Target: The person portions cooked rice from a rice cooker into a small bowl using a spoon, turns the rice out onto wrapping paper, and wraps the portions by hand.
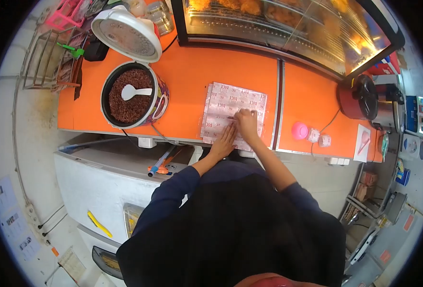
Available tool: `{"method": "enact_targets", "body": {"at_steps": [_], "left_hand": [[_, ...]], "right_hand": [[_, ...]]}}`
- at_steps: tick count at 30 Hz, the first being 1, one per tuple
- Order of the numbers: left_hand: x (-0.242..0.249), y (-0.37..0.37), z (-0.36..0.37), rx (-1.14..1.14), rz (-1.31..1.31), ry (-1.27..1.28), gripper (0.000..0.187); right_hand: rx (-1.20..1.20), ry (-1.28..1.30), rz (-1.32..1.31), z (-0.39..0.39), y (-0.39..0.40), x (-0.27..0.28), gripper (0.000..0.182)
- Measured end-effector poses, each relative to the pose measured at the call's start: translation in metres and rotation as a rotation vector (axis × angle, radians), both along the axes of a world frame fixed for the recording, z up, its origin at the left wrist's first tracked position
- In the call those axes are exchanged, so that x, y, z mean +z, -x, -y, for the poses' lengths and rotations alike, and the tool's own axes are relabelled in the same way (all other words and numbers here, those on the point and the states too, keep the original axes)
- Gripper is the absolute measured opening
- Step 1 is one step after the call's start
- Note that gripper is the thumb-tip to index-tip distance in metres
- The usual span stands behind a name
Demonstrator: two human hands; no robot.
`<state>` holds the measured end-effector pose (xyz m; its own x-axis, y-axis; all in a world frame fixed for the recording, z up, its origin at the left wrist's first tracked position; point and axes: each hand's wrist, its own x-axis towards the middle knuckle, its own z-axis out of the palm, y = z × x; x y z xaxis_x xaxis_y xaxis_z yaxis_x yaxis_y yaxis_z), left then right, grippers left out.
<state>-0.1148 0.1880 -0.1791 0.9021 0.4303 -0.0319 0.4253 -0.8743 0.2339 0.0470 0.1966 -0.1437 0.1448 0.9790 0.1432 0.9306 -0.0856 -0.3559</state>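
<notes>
A stack of printed food wrapping paper (pixel 230 98) in pink and white lies on the orange counter in front of me. My left hand (pixel 225 139) rests on the near part of the sheets, fingers stretched out and flat. Just right of it, my right hand (pixel 246 122) has its fingers curled together at the paper's surface, pinching what looks like a fold of it. The fingertips partly hide that spot. To the left stands an open rice cooker (pixel 159 112) full of dark reddish rice (pixel 120 103), with a white rice paddle (pixel 137 92) lying on top.
A heated display case (pixel 269 43) with fried food stands along the back. Right of the metal strip are a pink bowl (pixel 299 130), two small wrapped packets (pixel 324 140) and a dark red pot (pixel 355 100). Below the counter at left is a white freezer (pixel 92 186).
</notes>
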Motion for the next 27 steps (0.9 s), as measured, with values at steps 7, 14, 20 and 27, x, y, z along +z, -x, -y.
{"method": "enact_targets", "body": {"at_steps": [7,14,20,27], "left_hand": [[-0.028,-0.004,0.018,0.003,-0.049,-0.151,0.059],[-0.008,0.023,0.002,-0.132,0.167,-0.145,0.048],[-0.01,0.028,-0.033,-0.112,0.238,-0.198,0.045],[-0.029,0.039,-0.06,-0.229,0.304,-0.08,0.036]], "right_hand": [[0.114,-0.186,-0.148,0.051,0.022,-0.005,0.015],[0.067,-0.133,-0.303,0.056,0.008,-0.003,0.018],[0.384,-0.141,-0.137,0.067,-0.006,-0.014,0.024],[0.12,-0.077,-0.284,0.091,-0.015,-0.044,0.038]]}}
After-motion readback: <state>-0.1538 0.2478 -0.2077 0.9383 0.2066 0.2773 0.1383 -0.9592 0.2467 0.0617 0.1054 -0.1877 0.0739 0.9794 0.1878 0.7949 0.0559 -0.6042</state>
